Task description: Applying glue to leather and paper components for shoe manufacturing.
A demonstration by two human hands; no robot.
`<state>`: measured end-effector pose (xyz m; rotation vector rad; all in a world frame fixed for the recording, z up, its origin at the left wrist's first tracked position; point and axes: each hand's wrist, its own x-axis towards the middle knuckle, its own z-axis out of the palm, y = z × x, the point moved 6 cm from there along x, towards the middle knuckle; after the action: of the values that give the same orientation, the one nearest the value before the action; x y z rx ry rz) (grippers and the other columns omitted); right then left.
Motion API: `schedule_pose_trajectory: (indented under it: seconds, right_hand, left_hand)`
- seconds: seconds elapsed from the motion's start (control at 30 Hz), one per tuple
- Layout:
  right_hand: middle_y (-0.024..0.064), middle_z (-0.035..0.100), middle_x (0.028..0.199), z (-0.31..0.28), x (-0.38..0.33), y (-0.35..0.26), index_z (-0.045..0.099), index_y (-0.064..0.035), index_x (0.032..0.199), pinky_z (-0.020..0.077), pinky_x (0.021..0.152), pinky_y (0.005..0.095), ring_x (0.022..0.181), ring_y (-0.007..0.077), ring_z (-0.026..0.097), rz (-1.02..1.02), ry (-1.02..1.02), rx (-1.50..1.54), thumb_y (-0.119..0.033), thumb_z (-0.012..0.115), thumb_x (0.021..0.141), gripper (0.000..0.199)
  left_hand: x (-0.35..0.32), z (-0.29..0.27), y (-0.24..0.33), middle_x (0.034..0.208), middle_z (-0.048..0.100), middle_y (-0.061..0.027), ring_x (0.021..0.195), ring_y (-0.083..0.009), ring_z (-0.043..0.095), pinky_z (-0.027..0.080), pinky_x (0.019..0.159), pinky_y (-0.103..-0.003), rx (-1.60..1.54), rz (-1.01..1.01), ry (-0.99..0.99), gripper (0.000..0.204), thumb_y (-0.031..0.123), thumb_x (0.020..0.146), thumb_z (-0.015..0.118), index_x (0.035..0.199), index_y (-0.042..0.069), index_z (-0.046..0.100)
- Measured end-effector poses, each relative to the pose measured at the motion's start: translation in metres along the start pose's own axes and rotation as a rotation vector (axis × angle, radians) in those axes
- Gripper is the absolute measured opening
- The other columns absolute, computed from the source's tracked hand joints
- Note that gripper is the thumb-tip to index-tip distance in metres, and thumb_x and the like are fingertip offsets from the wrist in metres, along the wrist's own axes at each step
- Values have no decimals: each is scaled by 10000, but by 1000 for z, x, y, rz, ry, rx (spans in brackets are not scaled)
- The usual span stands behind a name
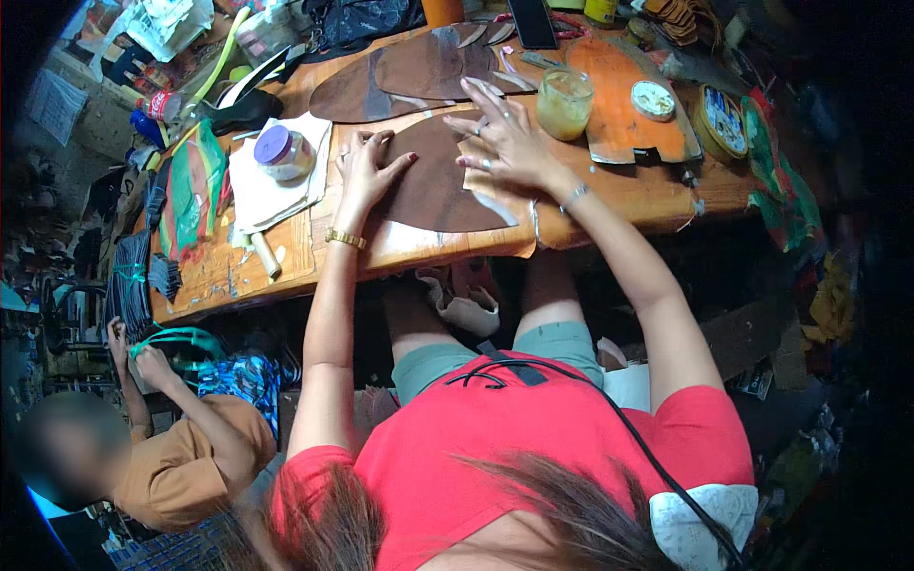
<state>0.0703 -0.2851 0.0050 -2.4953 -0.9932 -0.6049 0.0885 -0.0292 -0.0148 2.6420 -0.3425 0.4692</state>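
Observation:
A dark brown, leather-like sheet point(424, 195) with a rounded outline lies flat on the wooden table in front of me. On its left edge rests my left hand point(367, 171), fingers bent a little and thumb apart, gripping nothing. My right hand point(509, 143) is over the sheet's right side with its fingers spread. Beneath those fingers shows a tan patch point(470, 178); whether they touch it I cannot tell. Just right of this hand stands a glass jar point(564, 112) of yellowish stuff. More brown sheets point(343, 88) lie overlapping behind.
At the left, a purple-lidded jar point(286, 157) stands on white sheets point(252, 205). An orange sheet point(609, 71), a round white-filled container point(653, 101) and an oval tin point(721, 124) are at the right. A phone point(532, 24) lies far back. Another person point(195, 457) works at lower left.

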Motion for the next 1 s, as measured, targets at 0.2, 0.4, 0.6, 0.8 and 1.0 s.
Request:
schedule_pose_trajectory:
  seconds: [0.2, 0.4, 0.6, 0.8, 1.0]
  right_hand:
    - [111, 77, 1744, 33, 33, 16, 538, -345, 1512, 43, 1237, 637, 1600, 357, 66, -39, -118, -196, -754, 481, 942, 704]
    - [32, 97, 1747, 36, 50, 24, 450, -416, 1552, 33, 1238, 677, 1605, 296, 83, -143, -168, -432, -840, 340, 916, 772]
    - [37, 104, 1746, 25, 35, 18, 431, -451, 1553, 43, 1242, 668, 1602, 319, 96, -231, -206, -370, -814, 378, 928, 725]
    - [116, 87, 1739, 10, 2, -15, 393, -438, 1575, -77, 1226, 675, 1603, 351, 36, -276, -387, -205, -846, 336, 902, 790]
    - [118, 56, 1746, 2, -45, -60, 373, -433, 1588, -26, 1195, 726, 1604, 360, 57, -305, -449, -97, -881, 382, 847, 866]
  left_hand:
    - [-3, 0, -2, 1174, 611, -132, 1165, -341, 541, 308, 1032, -512, -87, 28, 31, 639, 596, 773, 815, 1229, 156, 741]
    - [0, 5, -8, 1155, 621, -99, 1167, -303, 546, 317, 1025, -458, -152, 22, 16, 587, 570, 790, 831, 1213, 172, 744]
    - [0, 2, -6, 1156, 622, -96, 1162, -298, 553, 339, 1022, -462, -107, 15, 23, 582, 545, 783, 847, 1210, 164, 738]
    - [2, 3, -4, 1158, 621, -99, 1173, -288, 561, 347, 1025, -449, -185, -9, -21, 595, 544, 770, 858, 1201, 153, 738]
    - [1, 2, -3, 1173, 632, -99, 1139, -290, 607, 370, 1023, -453, -75, 11, 35, 582, 519, 771, 868, 1203, 151, 735]
